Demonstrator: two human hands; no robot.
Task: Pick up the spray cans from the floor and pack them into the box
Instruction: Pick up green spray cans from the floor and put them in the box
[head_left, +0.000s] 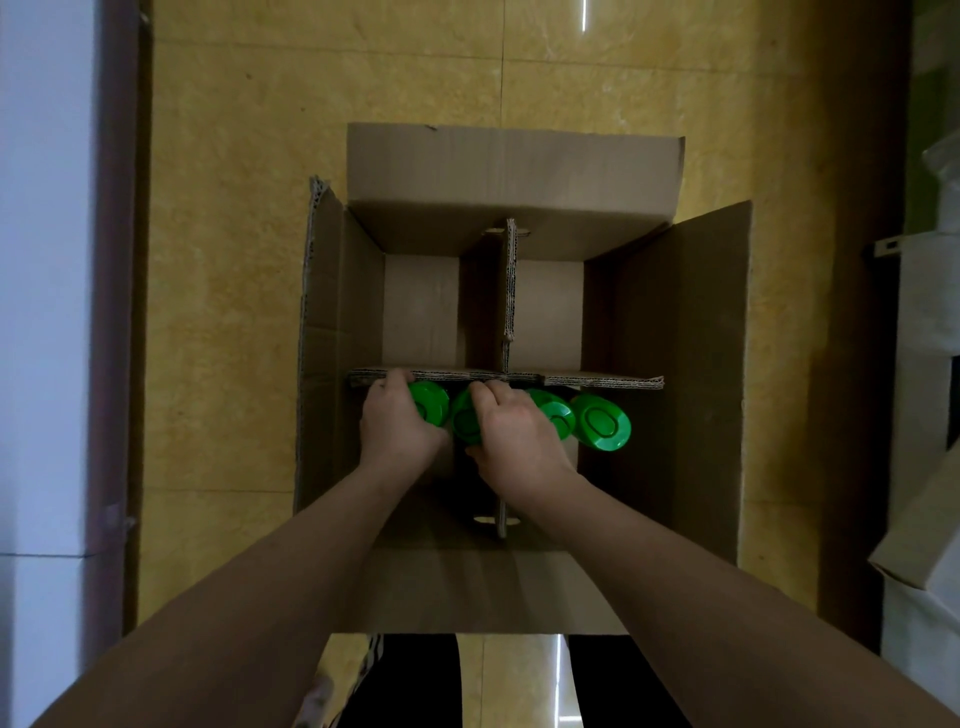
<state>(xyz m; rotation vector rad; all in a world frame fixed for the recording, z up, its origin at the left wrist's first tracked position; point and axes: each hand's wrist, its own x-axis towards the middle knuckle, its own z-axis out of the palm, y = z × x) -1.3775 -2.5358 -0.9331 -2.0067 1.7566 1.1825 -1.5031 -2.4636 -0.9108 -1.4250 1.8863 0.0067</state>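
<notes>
Seen from above, the left hand (397, 423) and the right hand (514, 436) each wrap a green-capped spray can (431, 402), lowering the cans upright into the box's near compartments, likely so they stand snug against the divider (509, 378). Two more cans (602, 421) already stand to the right. The caps are smooth, round plastic. The cardboard box (670, 364) is corrugated, flaps open, far compartments empty, on a yellowish tiled floor (234, 260).
</notes>
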